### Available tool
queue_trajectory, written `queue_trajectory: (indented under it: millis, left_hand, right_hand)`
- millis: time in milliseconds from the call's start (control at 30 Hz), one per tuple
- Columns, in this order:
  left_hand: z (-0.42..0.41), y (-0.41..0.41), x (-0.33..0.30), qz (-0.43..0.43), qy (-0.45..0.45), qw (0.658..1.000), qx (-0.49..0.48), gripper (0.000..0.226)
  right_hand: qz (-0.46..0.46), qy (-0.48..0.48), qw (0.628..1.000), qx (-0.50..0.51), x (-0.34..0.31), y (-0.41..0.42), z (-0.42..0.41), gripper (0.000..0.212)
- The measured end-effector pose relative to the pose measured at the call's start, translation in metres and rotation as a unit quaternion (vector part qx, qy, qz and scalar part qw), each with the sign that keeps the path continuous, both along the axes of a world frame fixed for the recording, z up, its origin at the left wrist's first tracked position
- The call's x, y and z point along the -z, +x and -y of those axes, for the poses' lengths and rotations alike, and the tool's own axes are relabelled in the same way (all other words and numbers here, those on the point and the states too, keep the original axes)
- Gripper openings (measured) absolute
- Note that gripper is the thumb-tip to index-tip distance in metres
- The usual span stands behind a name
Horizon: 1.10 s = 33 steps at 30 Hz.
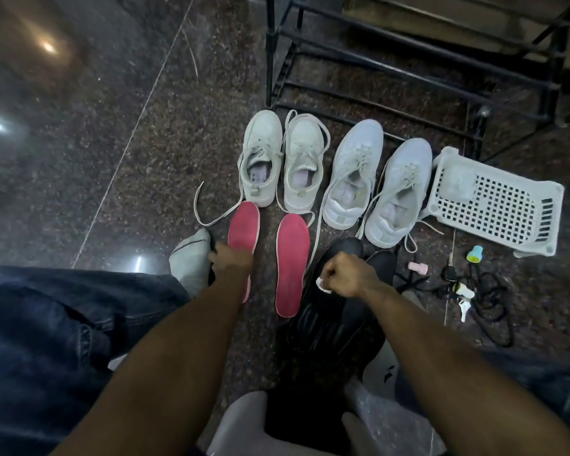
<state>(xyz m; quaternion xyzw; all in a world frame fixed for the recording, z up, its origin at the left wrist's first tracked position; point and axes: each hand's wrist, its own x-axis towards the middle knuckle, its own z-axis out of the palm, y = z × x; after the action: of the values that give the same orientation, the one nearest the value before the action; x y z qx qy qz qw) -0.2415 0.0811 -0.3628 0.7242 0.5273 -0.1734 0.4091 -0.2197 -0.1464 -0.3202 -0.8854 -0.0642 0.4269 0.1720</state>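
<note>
Though the left insole (244,225) and right insole (293,258) already lie out on the floor, cleaning looks unfinished. The left hand (231,258) curls onto the left insole, and the right hand (346,278) pinches a white wad (323,285) over a black shoe (329,324).

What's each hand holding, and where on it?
Left hand grips left pink insole mid-length, at its edge. Right hand pinches a small white scrap; part unclear.

One wide-angle camera rides on the person's head and looks forward and steeply down at the floor (129,143). It sits close above the left hand (231,258) and right hand (349,274), with the forearms running in from the bottom edge. The black rack (408,60) at the top lies farthest, bent by the lens.
</note>
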Motion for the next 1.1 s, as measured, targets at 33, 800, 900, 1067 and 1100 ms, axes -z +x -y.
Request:
queue_trajectory:
  millis: [33, 800, 900, 1067, 1100]
  left_hand:
    - [0.006, -0.004, -0.007, -0.005, 0.043, 0.998, 0.036, 0.049]
    - [0.045, -0.015, -0.004, 0.072, -0.129, 0.983, 0.105, 0.023]
    - [0.05, -0.019, -0.037, 0.144, -0.253, 0.956, 0.027, 0.012]
    - [0.062, -0.017, -0.102, 0.179, -0.537, 0.823, -0.054, 0.034]
    - [0.065, -0.016, -0.114, 0.193, -0.567, 0.797, -0.073, 0.037]
  right_hand:
    - [0.003, 0.006, 1.0, 0.011, 0.003, 0.0, -0.001, 0.014]
    - [0.078, 0.131, 0.962, 0.227, 0.002, -0.02, -0.01, 0.028]
    - [0.102, 0.206, 0.943, 0.24, -0.021, -0.021, -0.021, 0.021]
    - [0.153, 0.29, 0.9, 0.288, -0.067, -0.017, -0.021, 0.005]
    - [0.158, 0.3, 0.892, 0.298, -0.076, -0.016, -0.02, 0.004]
